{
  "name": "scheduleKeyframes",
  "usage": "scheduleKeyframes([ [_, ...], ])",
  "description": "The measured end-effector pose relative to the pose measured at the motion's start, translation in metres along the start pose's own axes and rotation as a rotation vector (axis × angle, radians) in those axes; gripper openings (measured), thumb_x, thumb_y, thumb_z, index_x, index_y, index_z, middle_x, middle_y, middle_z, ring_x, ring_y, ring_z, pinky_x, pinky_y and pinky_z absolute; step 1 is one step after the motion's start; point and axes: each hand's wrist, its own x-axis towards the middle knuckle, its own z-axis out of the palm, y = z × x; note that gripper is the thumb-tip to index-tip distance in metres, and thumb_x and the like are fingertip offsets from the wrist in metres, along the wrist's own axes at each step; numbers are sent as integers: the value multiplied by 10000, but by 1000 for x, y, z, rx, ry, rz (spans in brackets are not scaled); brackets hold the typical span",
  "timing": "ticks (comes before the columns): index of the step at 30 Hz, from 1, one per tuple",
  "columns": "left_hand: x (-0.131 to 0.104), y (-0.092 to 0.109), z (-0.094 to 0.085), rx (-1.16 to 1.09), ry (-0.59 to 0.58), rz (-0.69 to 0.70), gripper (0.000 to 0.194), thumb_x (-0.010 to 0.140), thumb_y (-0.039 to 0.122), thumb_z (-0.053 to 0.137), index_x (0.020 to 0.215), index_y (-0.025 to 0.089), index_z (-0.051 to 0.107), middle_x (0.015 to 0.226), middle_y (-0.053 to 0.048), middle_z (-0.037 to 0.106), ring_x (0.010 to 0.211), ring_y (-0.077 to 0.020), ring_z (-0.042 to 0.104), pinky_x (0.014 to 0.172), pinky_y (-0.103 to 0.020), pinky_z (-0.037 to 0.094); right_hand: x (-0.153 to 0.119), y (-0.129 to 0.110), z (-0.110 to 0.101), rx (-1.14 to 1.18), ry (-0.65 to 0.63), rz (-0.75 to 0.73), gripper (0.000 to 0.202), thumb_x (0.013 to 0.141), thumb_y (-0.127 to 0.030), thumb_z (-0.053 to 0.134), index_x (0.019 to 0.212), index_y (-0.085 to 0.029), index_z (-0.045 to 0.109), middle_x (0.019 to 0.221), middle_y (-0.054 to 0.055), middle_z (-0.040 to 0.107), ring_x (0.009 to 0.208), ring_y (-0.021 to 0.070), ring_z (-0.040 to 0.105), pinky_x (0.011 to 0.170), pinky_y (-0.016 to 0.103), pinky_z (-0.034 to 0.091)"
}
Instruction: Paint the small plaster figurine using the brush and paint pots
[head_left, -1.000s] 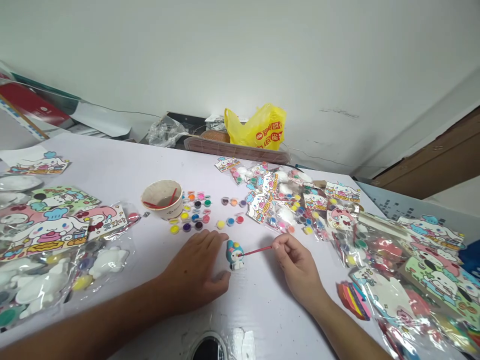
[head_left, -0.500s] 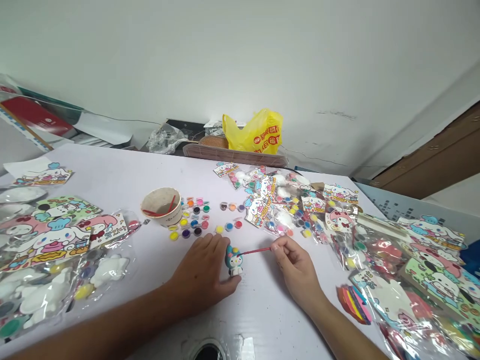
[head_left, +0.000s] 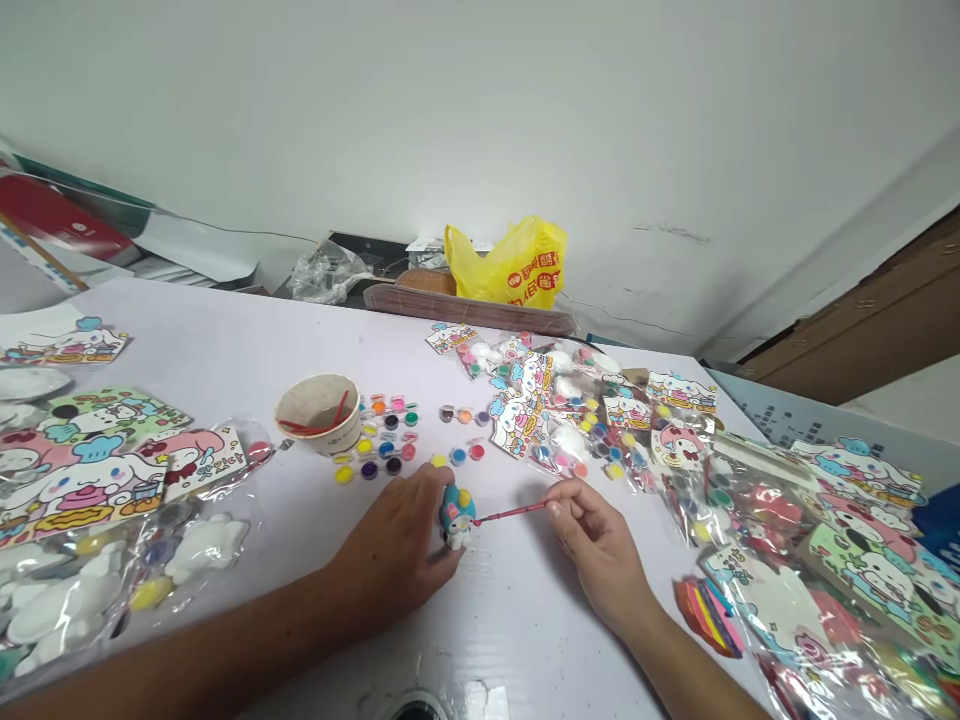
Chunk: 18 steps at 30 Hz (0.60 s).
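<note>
A small white figurine (head_left: 458, 518) with a blue hood and a yellow patch stands tilted over the white table (head_left: 510, 600). Around its left side are the fingers of my left hand (head_left: 409, 530), closed on it. My right hand (head_left: 596, 535) pinches a thin red paintbrush (head_left: 514, 512) between thumb and fingers. The brush tip is at the right side of the figurine's face; whether it touches is too small to tell. Several small paint pots (head_left: 390, 450) lie beyond my left hand, beside a paper cup (head_left: 319, 412) holding murky liquid and red brushes.
Bagged figurine kits with printed cards lie at the left (head_left: 90, 490), at the back right (head_left: 570, 410) and at the right (head_left: 795, 590). A rainbow-striped item (head_left: 709, 615) sits right of my right forearm. Behind the table is a yellow plastic bag (head_left: 510, 265).
My left hand has moved slightly left with the figurine, which has turned and tilted. The brush tip now sits at the figurine's right side instead of over the front of its face.
</note>
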Motion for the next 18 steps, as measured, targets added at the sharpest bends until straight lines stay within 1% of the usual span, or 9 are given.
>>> scheduleKeyframes([
  [3, -1, -1, 3, 4, 12, -4, 423, 795, 177, 545, 1174, 230, 365, 999, -58, 568, 857, -233, 576, 757, -371, 499, -1, 1, 0, 0, -10, 0, 350, 891, -549, 602, 824, -206, 601, 572, -71, 301, 503, 113, 239, 456, 250, 200],
  [7, -4, -4, 5, -20, 23, -12, 417, 804, 203, 550, 1184, 228, 378, 1008, -62, 567, 874, -240, 575, 762, -378, 499, -1, 1, 0, -12, -25, -12, 336, 902, -516, 597, 781, -204, 577, 565, -70, 310, 508, 113, 249, 474, 259, 216],
  [10, -4, -4, 5, -32, 15, -24, 416, 809, 216, 558, 1187, 226, 385, 1016, -65, 571, 865, -237, 578, 760, -380, 504, 0, 0, 0, -28, -33, -32, 339, 911, -503, 589, 754, -204, 559, 572, -68, 315, 517, 115, 259, 488, 262, 227],
  [14, -3, -2, 3, -23, -2, -10, 429, 811, 187, 553, 1195, 218, 364, 1043, -83, 566, 895, -245, 581, 769, -389, 511, -1, -1, 1, -30, -40, -38, 368, 910, -513, 582, 718, -203, 536, 575, -66, 307, 521, 115, 250, 491, 264, 218],
  [18, -3, -1, 2, -23, -15, -6, 427, 823, 191, 549, 1203, 216, 357, 1044, -85, 560, 907, -251, 580, 775, -397, 512, -1, 1, 1, -20, -37, -28, 358, 911, -512, 587, 738, -201, 553, 576, -69, 292, 521, 114, 239, 489, 265, 206],
])
